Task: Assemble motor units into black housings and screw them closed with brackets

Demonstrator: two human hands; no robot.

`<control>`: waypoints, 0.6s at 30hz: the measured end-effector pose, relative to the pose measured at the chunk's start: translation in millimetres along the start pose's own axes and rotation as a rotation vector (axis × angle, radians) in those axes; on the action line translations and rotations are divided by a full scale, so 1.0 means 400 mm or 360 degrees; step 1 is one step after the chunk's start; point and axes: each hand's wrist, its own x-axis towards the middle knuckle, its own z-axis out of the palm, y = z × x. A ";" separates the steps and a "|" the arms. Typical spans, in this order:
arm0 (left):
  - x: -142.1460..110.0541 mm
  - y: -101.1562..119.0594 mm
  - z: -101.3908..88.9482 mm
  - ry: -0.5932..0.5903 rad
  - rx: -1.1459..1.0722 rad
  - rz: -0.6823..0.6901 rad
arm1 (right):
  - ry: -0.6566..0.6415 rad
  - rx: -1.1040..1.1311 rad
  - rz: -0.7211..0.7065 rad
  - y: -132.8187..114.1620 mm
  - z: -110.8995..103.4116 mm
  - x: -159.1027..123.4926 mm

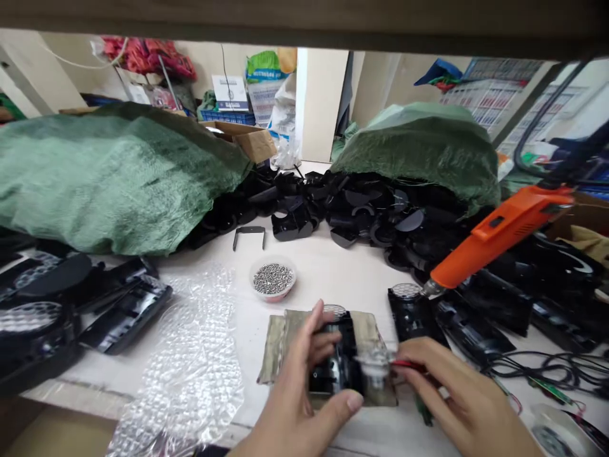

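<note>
A black plastic housing [346, 343] with a round mesh end lies on a folded drab cloth [368, 325]. My left hand [304, 387] is around the housing, fingers curled on its left side and thumb at its near end. My right hand [457, 387] pinches the red wire [406, 364] of a small clear and silvery part [375, 365]. That part is smeared by motion and sits at the housing's right side; whether the two touch, I cannot tell. A dark green piece [423, 409] hangs below my right fingers.
An orange electric screwdriver [495, 238] hangs at right, tip near another black housing [412, 317]. Beyond my hands stands a bowl of small screws [273, 279]. Bubble wrap [190, 362] lies left. Black parts [356, 203] and green sheeting [118, 178] fill the back; cables [547, 362] lie right.
</note>
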 end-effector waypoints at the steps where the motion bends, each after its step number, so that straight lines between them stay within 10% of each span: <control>1: -0.006 -0.001 -0.020 0.0046 0.0265 0.0063 | 0.0006 -0.0058 0.0032 0.006 -0.006 0.005; 5: -0.008 -0.020 -0.061 -0.0058 0.0831 -0.0094 | -0.0040 -0.0136 0.0136 0.008 -0.015 0.041; 18: 0.010 -0.075 0.006 0.0022 0.0589 -0.0249 | -0.0130 -0.0221 -0.0126 -0.016 0.098 0.083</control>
